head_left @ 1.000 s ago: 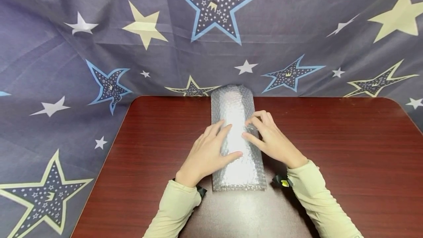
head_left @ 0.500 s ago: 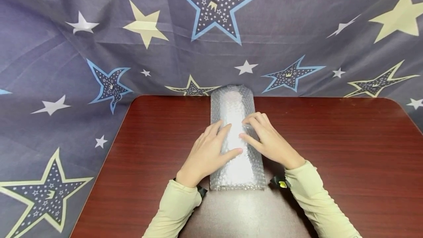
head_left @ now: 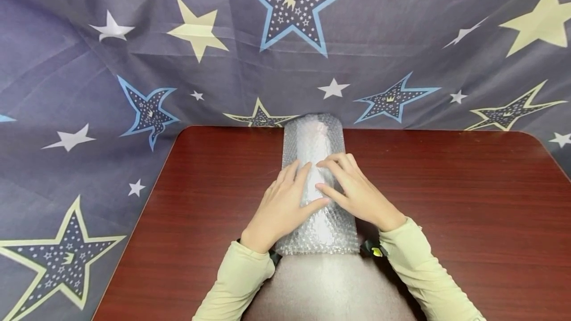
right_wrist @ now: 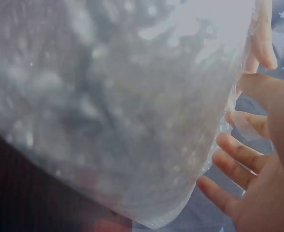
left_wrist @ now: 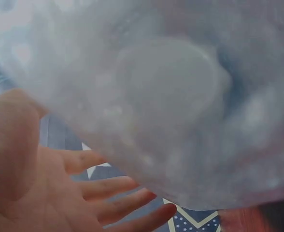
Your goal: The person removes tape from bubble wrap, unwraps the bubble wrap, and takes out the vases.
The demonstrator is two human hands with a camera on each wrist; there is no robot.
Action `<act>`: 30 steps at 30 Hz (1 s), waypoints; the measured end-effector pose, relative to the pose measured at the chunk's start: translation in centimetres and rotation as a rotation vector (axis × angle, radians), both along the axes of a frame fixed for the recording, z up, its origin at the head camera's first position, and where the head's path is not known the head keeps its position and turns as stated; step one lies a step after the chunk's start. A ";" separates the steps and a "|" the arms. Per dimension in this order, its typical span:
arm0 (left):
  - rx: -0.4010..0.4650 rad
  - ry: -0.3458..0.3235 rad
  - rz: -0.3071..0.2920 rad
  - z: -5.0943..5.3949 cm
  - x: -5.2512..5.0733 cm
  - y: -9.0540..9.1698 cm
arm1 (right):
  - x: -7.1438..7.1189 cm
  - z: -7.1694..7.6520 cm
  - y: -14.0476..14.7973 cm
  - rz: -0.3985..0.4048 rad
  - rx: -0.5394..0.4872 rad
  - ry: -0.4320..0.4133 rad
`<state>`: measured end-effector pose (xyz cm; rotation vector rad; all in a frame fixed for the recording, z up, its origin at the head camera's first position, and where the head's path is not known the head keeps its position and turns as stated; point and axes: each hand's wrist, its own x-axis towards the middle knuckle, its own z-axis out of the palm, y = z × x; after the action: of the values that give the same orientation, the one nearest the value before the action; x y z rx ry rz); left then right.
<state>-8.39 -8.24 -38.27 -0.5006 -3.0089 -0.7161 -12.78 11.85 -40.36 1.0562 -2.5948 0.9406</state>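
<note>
In the head view a bubble-wrapped bundle (head_left: 314, 137) runs lengthwise over the middle of the table, a pale object showing through it. My left hand (head_left: 281, 207) lies over its left side, fingers extended and thumb across the wrap. My right hand (head_left: 363, 194) touches the top from the right, fingers bent and thumb apart from the forefinger. The right wrist view shows a thin clear piece of film (right_wrist: 246, 126) over one finger of the right hand (right_wrist: 258, 169). Blurred wrap (left_wrist: 166, 96) fills much of the left wrist view, beside the spread left hand (left_wrist: 84, 193).
The dark red wooden table (head_left: 468, 187) extends to both sides of the bundle. Behind it and at the left hangs a grey-blue cloth (head_left: 276, 78) with stars. Black bands, one with a yellow patch (head_left: 376, 251), show at the wrists.
My right hand has moved left across the top of the wrap, closer to the left hand. The left hand has barely moved. The bundle's near left corner has spread slightly left.
</note>
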 end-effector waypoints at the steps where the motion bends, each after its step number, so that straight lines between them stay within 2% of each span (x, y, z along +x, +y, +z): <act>1: -0.002 0.005 0.003 0.0 0.0 0.0 | 0.0 0.0 -0.1 -0.001 0.001 0.002; 7: 0.007 0.038 0.011 0.1 0.0 0.0 | 0.2 0.1 -0.5 0.006 0.027 0.032; 16: 0.009 0.035 0.011 0.5 0.1 -0.2 | 0.3 0.0 -0.4 0.011 0.034 0.027; 24: 0.059 -0.025 0.034 1.0 -0.1 -1.3 | 0.2 -0.1 -0.3 0.015 0.027 0.012; 30: 0.092 -0.064 0.036 1.2 -0.5 -2.2 | 0.1 0.0 -0.5 0.036 0.054 0.043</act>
<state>-8.85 -10.48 -37.10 -0.4280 -3.0176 -0.8795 -12.64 11.32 -40.41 1.1267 -2.5882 0.8506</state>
